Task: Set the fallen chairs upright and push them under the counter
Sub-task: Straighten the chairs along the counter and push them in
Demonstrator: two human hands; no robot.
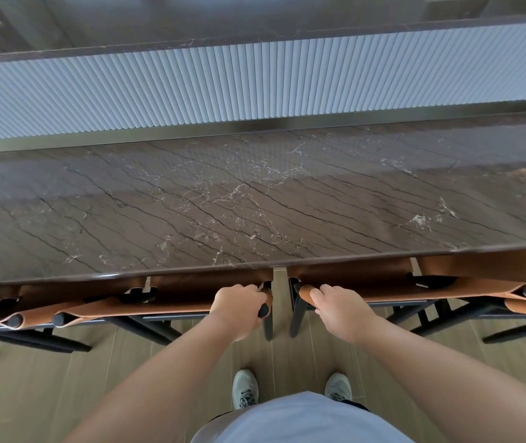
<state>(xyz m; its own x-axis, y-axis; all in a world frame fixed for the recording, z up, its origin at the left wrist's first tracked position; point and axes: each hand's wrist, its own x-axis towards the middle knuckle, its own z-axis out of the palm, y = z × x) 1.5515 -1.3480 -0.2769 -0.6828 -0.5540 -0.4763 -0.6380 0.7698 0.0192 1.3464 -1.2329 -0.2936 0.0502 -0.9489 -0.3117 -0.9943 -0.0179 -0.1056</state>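
Tan leather chair backs stand upright along the near edge of the dark marble counter, seats already beneath it. Left hand has its fingers clamped on the left chair at the back's corner; right hand likewise grips the right chair. Advised: push both level and evenly, keep knuckles below the counter edge, and maintain the gap between the chairs.

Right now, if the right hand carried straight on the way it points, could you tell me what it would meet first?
The right hand, gripping a chair's leather backrest, points toward the counter. Its knuckles would probably meet the counter's front edge first, though depth is unclear.
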